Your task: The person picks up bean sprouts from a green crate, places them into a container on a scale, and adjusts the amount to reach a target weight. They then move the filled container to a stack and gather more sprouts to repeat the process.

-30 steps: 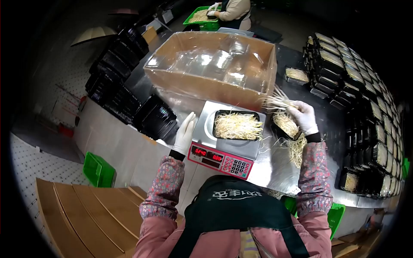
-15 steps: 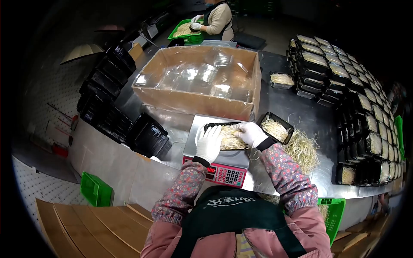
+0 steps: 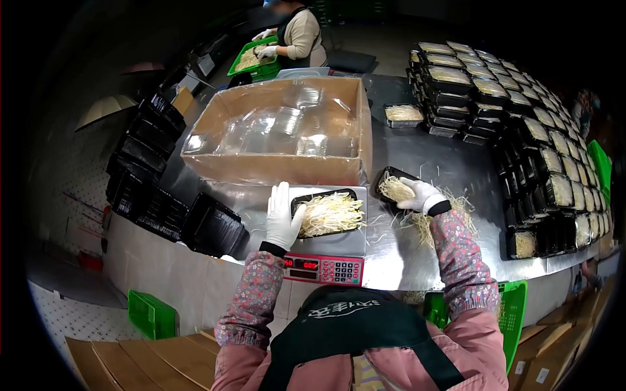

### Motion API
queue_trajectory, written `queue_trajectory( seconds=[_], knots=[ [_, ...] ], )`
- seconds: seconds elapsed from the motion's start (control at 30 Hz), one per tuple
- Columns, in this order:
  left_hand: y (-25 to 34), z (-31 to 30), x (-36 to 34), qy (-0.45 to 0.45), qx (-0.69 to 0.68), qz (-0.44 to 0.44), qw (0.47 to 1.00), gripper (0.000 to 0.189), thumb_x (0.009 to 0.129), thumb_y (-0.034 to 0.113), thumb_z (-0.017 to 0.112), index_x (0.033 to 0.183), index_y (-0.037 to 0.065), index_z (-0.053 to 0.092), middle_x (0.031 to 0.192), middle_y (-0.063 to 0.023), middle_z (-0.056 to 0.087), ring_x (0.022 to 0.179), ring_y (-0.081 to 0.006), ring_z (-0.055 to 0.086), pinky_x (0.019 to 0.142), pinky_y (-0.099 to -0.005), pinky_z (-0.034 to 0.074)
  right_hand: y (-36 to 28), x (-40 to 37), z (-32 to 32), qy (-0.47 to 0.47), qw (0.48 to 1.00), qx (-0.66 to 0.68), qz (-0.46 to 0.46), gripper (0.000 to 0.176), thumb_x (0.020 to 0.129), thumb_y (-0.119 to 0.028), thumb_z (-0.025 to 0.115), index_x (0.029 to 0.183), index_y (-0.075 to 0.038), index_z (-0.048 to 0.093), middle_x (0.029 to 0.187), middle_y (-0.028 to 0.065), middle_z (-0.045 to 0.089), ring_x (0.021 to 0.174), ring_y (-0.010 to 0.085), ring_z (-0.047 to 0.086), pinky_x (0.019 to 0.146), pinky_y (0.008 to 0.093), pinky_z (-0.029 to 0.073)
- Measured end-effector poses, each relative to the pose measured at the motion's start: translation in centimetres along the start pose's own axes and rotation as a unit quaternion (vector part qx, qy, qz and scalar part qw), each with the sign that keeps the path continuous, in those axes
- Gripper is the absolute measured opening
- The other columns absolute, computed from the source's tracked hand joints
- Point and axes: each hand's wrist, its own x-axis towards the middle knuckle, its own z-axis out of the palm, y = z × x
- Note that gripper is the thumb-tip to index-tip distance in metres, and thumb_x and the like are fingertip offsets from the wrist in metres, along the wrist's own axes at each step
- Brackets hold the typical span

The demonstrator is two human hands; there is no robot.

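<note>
A black tray (image 3: 328, 214) heaped with pale bean sprouts (image 3: 334, 215) sits on the red-framed digital scale (image 3: 339, 268), whose red digits are lit. Flat along the tray's left side lies my white-gloved left hand (image 3: 282, 218), fingers stretched upward and thumb apart at the rim. To the right of the scale, my gloved right hand (image 3: 422, 195) reaches over a second black tray (image 3: 385, 179). Its fingers and thumb close around a bunch of bean sprouts (image 3: 396, 189) there. Loose sprouts (image 3: 460, 212) are piled under and beside that wrist.
A carton (image 3: 274, 166) of clear plastic lids stands behind the scale. Stacked empty black trays (image 3: 212, 225) line the left; filled packs (image 3: 489, 88) are piled at right. One filled tray (image 3: 404, 116) stands apart. Another person (image 3: 301, 36) handles a green crate (image 3: 238, 58).
My right hand has left the tray on the scale and moved right to the second tray. My left hand has shifted from over the sprouts to the tray's left side. The view has turned slightly.
</note>
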Motion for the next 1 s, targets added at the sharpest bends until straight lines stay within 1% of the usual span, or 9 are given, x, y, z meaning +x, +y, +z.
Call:
queue_trajectory(
  seconds=[0.17,0.23,0.3,0.47,0.57,0.7,0.8,0.9,1.0],
  knots=[
    [5.8,0.2,1.2,-0.209,0.034,0.102,0.972,0.077,0.078,0.035,0.075,0.138,-0.001,0.044,0.135,-0.0236,0.048,0.127,-0.0416,0.044,0.109,-0.0498,0.033,-9.4,1.3,4.5,0.121,0.954,0.059,-0.267,0.094,0.070,-0.038,0.085,0.146,-0.004,0.040,0.125,0.0259,0.061,0.115,0.0384,0.059,0.100,0.0391,0.047],
    [5.2,1.9,-0.1,-0.180,0.044,0.131,0.974,0.084,0.074,0.045,0.076,0.136,-0.002,0.045,0.133,-0.0229,0.051,0.126,-0.0411,0.046,0.106,-0.0541,0.035,-12.3,1.2,3.9,-0.046,0.991,0.034,-0.121,0.083,0.073,-0.035,0.083,0.142,-0.005,0.046,0.119,0.0244,0.063,0.109,0.0371,0.062,0.096,0.0397,0.049],
    [3.9,2.5,-0.2,-0.173,0.019,0.134,0.976,0.078,0.077,0.042,0.074,0.135,-0.002,0.047,0.128,-0.0209,0.056,0.119,-0.0390,0.052,0.100,-0.0517,0.041,-12.3,1.7,4.7,-0.014,0.993,0.040,-0.110,0.048,0.081,-0.029,0.074,0.123,-0.008,0.064,0.099,0.0198,0.069,0.094,0.0362,0.067,0.085,0.0437,0.053],
    [3.4,2.7,0.9,-0.212,0.047,0.109,0.970,0.068,0.082,0.038,0.071,0.133,-0.001,0.050,0.121,-0.0175,0.061,0.110,-0.0351,0.057,0.093,-0.0468,0.046,-12.3,2.4,6.8,0.022,0.992,-0.057,-0.113,0.028,0.086,-0.027,0.066,0.107,-0.010,0.072,0.093,0.0166,0.070,0.088,0.0353,0.067,0.080,0.0417,0.054],
    [2.8,3.1,0.6,-0.195,0.040,0.121,0.973,0.069,0.082,0.039,0.071,0.134,-0.001,0.050,0.122,-0.0172,0.060,0.108,-0.0351,0.057,0.093,-0.0471,0.045,-12.9,1.4,4.2,0.026,0.998,0.023,-0.061,0.020,0.085,-0.027,0.067,0.089,-0.008,0.072,0.082,0.0179,0.068,0.084,0.0362,0.068,0.075,0.0445,0.053],
    [3.0,2.8,0.6,-0.203,0.016,0.102,0.974,0.074,0.081,0.041,0.071,0.138,-0.001,0.047,0.126,-0.0189,0.058,0.114,-0.0359,0.054,0.098,-0.0470,0.043,-11.5,0.6,-0.4,0.040,0.993,0.104,-0.032,0.020,0.084,-0.024,0.072,0.093,-0.007,0.074,0.079,0.0171,0.070,0.073,0.0305,0.069,0.070,0.0388,0.054],
    [2.6,2.7,0.3,-0.166,-0.034,0.104,0.980,0.084,0.076,0.039,0.078,0.142,0.000,0.043,0.127,-0.0197,0.057,0.118,-0.0359,0.054,0.102,-0.0445,0.041,-11.2,0.1,-4.5,0.055,0.975,0.212,-0.033,0.014,0.086,-0.011,0.073,0.094,0.000,0.073,0.073,0.0108,0.070,0.064,0.0130,0.063,0.062,0.0302,0.051],
    [2.7,1.1,0.5,-0.132,-0.059,0.089,0.985,0.094,0.068,0.041,0.083,0.142,-0.001,0.043,0.130,-0.0207,0.056,0.121,-0.0354,0.052,0.104,-0.0463,0.039,-13.1,0.3,-6.6,0.064,0.946,0.313,-0.051,0.015,0.089,-0.006,0.071,0.101,0.003,0.072,0.079,0.0023,0.070,0.066,0.0062,0.059,0.060,0.0224,0.050],
    [3.4,-2.3,0.9,-0.146,-0.182,-0.003,0.972,0.099,0.064,0.022,0.088,0.144,-0.005,0.037,0.134,-0.0209,0.053,0.126,-0.0329,0.050,0.107,-0.0409,0.039,-16.4,1.2,-5.3,0.043,0.916,0.391,-0.077,0.018,0.090,-0.009,0.070,0.103,0.003,0.072,0.088,0.0051,0.072,0.078,0.0074,0.063,0.071,0.0232,0.052]
  ],
)
